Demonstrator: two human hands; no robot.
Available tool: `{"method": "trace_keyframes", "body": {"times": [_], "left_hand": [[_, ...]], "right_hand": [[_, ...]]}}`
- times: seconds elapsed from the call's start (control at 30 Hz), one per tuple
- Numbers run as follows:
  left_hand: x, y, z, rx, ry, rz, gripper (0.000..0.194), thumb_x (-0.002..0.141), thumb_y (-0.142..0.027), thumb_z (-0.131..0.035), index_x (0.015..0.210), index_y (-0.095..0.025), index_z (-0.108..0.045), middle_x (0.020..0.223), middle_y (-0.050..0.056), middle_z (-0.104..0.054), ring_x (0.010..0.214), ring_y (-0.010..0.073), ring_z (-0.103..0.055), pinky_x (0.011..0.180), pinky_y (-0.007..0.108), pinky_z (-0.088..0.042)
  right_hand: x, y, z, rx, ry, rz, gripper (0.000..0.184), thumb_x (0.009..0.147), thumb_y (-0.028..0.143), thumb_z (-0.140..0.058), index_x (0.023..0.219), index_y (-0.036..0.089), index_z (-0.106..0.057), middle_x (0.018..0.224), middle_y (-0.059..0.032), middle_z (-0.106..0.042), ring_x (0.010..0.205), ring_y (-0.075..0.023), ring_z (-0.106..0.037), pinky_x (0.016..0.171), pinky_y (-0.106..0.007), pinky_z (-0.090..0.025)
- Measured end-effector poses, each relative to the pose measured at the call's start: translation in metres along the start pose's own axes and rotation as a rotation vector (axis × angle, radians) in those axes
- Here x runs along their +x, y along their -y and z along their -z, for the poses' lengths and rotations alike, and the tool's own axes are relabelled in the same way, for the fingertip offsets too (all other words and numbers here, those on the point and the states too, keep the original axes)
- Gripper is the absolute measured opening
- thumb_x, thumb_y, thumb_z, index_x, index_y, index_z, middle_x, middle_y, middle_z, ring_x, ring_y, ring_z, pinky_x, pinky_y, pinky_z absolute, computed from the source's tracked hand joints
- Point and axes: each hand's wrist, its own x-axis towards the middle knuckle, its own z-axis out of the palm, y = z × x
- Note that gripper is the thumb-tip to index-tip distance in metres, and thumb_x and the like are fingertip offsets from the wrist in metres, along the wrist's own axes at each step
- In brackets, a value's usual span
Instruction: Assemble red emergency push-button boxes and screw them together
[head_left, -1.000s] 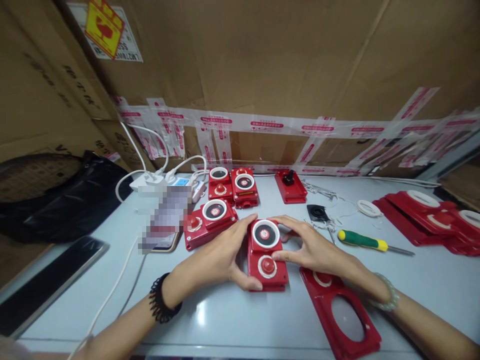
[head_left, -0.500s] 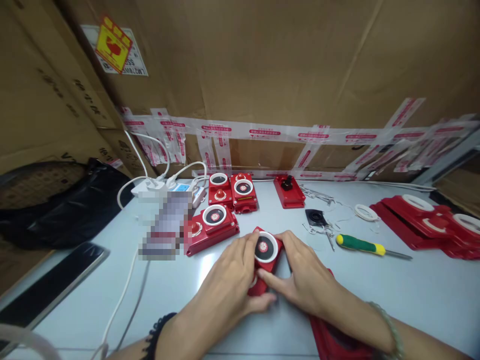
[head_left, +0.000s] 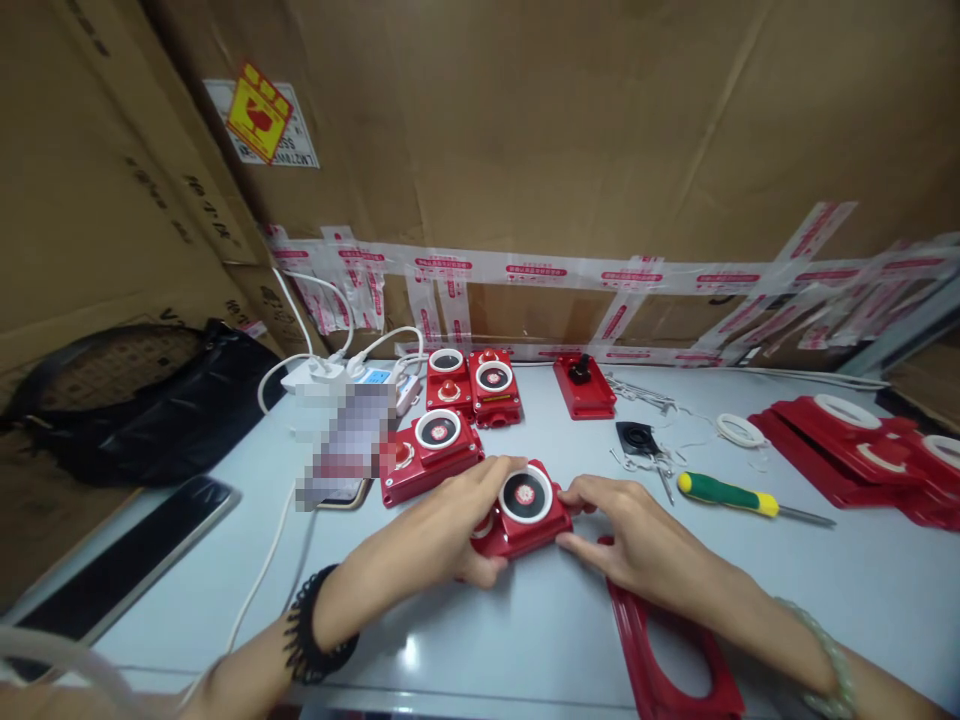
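A red alarm unit (head_left: pixel 527 538) with a white ring around a black disc lies in front of me, its long side slanting across the table. My left hand (head_left: pixel 465 520) wraps its left end, fingers over the top and thumb at the near side, covering most of the lamp. At the right end, my right hand (head_left: pixel 615 520) pinches the edge between thumb and fingers. Beneath my right forearm lies a red cover frame (head_left: pixel 637 650) with an oval opening. Just beyond my left hand sits another red alarm unit (head_left: pixel 427 465) with a domed lamp.
Two more red alarm units (head_left: pixel 471 385) stand farther back, near a power strip (head_left: pixel 322 375) and a phone (head_left: pixel 349 440). A red box base (head_left: pixel 589 395), loose screws, a black square part (head_left: pixel 636 438), a white ring (head_left: pixel 740 430) and a screwdriver (head_left: pixel 727 494) lie right. Red covers (head_left: pixel 817 450) lie beyond.
The alarm unit has been turned clockwise from a steep slant to a flatter one. My right hand has shifted from its upper side to its right end, while my left stays on the lamp end.
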Motion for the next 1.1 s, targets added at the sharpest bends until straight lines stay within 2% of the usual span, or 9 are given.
{"method": "trace_keyframes", "body": {"times": [0.07,0.13,0.2,0.27,0.47,0.67,0.87,1.1], "left_hand": [[0.0,-0.001,0.012,-0.072,0.08,0.006,0.078,0.062,-0.007,-0.068,0.132,-0.025,-0.038,0.131,0.008,-0.052,0.116,0.0287,-0.053,0.095,0.039,-0.047],[0.001,-0.002,0.02,-0.102,0.139,0.017,0.079,0.064,-0.008,-0.067,0.134,-0.026,-0.037,0.129,0.007,-0.053,0.112,0.0281,-0.055,0.092,0.038,-0.048],[0.003,-0.001,0.024,-0.104,0.175,0.014,0.08,0.065,-0.009,-0.066,0.137,-0.027,-0.035,0.13,0.007,-0.053,0.112,0.0277,-0.055,0.093,0.039,-0.047],[0.006,-0.001,0.026,-0.095,0.194,0.0,0.081,0.066,-0.011,-0.065,0.139,-0.027,-0.032,0.133,0.007,-0.051,0.117,0.0275,-0.052,0.097,0.04,-0.045],[0.013,-0.004,0.02,-0.026,0.198,-0.014,0.084,0.062,-0.012,-0.069,0.137,-0.02,-0.033,0.139,0.01,-0.045,0.126,0.031,-0.045,0.107,0.043,-0.038],[0.015,-0.006,0.009,0.039,0.12,0.032,0.061,0.071,-0.028,-0.075,0.125,-0.021,-0.047,0.121,0.007,-0.057,0.109,0.0295,-0.054,0.094,0.043,-0.044],[0.016,0.001,0.005,0.02,0.036,0.031,0.064,0.065,-0.03,-0.081,0.121,-0.023,-0.051,0.12,0.005,-0.061,0.107,0.0286,-0.056,0.091,0.039,-0.043],[0.016,0.007,0.008,0.051,0.033,0.035,0.062,0.063,-0.028,-0.079,0.119,-0.024,-0.053,0.118,0.005,-0.062,0.105,0.0296,-0.058,0.089,0.04,-0.045]], "right_hand": [[0.001,-0.002,0.003,0.018,0.025,-0.037,0.015,0.079,0.027,-0.065,0.092,0.022,-0.061,0.095,-0.0025,-0.069,0.089,-0.0192,-0.064,0.082,-0.034,-0.05],[0.003,-0.006,0.004,0.04,0.009,-0.049,0.036,0.073,0.032,-0.071,0.106,0.023,-0.061,0.108,-0.0045,-0.068,0.1,-0.0221,-0.063,0.09,-0.038,-0.049],[0.005,-0.012,0.004,0.07,-0.004,-0.027,0.065,0.069,0.038,-0.075,0.128,0.023,-0.051,0.129,-0.0081,-0.059,0.117,-0.0251,-0.056,0.1,-0.042,-0.044],[0.006,-0.016,0.003,0.1,0.022,-0.008,0.077,0.068,0.042,-0.075,0.137,0.023,-0.044,0.138,-0.0099,-0.052,0.125,-0.0263,-0.05,0.105,-0.045,-0.04],[0.006,-0.011,0.002,0.155,0.038,-0.055,0.069,0.066,0.039,-0.078,0.128,0.02,-0.053,0.131,-0.0095,-0.058,0.12,-0.0247,-0.055,0.106,-0.044,-0.041],[0.009,-0.008,0.002,0.218,0.024,-0.079,0.07,0.062,0.038,-0.08,0.125,0.02,-0.055,0.127,-0.0098,-0.06,0.117,-0.0248,-0.057,0.103,-0.044,-0.042],[0.011,-0.01,0.0,0.257,0.013,-0.068,0.07,0.061,0.034,-0.082,0.124,0.02,-0.054,0.124,-0.0087,-0.061,0.115,-0.0239,-0.057,0.102,-0.043,-0.043],[0.01,-0.007,-0.009,0.234,-0.009,-0.019,0.07,0.064,0.037,-0.08,0.126,0.018,-0.051,0.125,-0.0095,-0.06,0.115,-0.0228,-0.057,0.101,-0.04,-0.044]]}}
